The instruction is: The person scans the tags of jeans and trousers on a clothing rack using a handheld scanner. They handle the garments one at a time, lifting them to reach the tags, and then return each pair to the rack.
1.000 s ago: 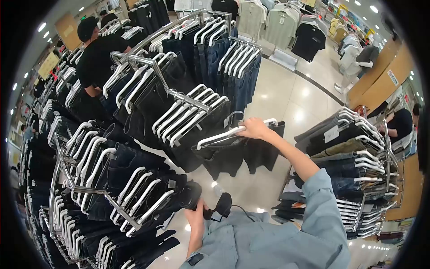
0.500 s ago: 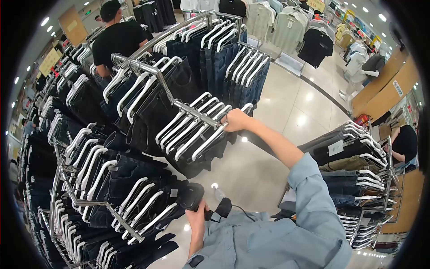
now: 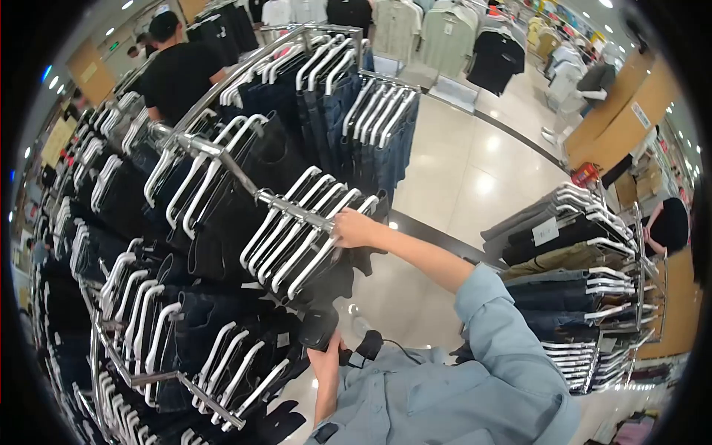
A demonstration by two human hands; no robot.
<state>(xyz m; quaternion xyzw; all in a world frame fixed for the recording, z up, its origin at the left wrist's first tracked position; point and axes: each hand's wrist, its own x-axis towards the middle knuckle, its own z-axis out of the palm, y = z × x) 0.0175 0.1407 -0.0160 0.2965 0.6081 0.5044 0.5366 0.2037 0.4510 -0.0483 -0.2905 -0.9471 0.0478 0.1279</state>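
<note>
Glossy floor (image 3: 475, 152), hangers (image 3: 311, 268) crowding rail (image 3: 241, 175) at right hand (image 3: 354, 228), black-clad person (image 3: 182, 80) beyond

Marks on the white tag (image 3: 545, 231) illegibly small

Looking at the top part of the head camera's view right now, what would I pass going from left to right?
Yellow sign → person in a black top → right hand → black T-shirt on display → mannequin → person at far right
</note>
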